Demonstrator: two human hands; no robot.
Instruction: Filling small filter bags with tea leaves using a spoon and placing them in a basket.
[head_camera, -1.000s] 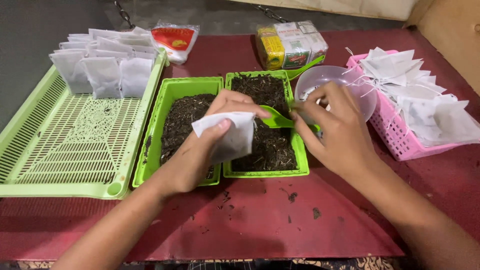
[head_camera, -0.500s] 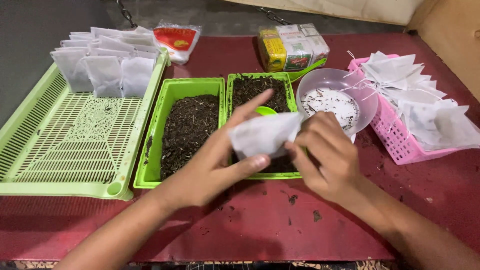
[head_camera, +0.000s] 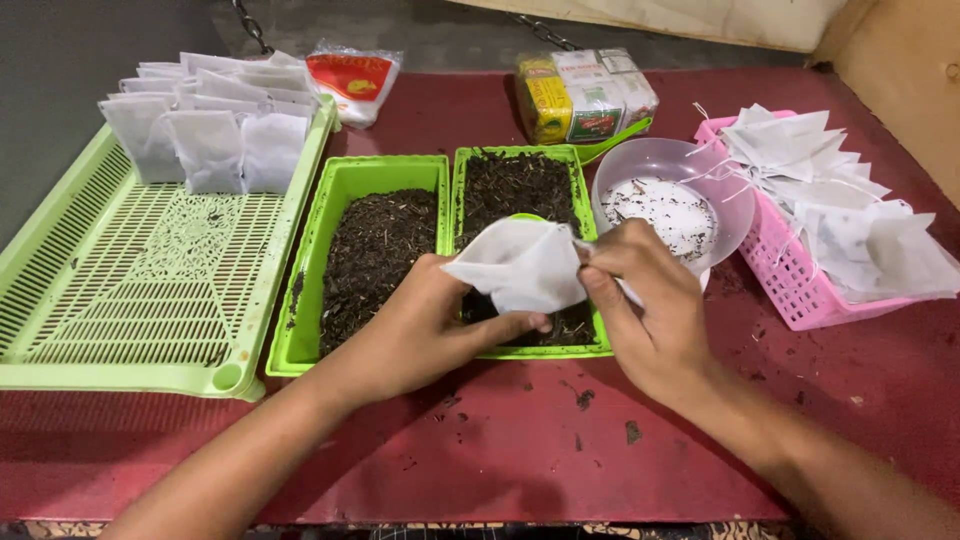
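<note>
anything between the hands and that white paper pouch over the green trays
Nothing visible does. The left hand and right hand both already grip the white paper pouch directly, holding it above the right green plastic tray of dark loose tea.

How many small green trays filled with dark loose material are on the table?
2: left tray and right tray, side by side mid-table; hands and white pouch cover part of the right one.
</note>
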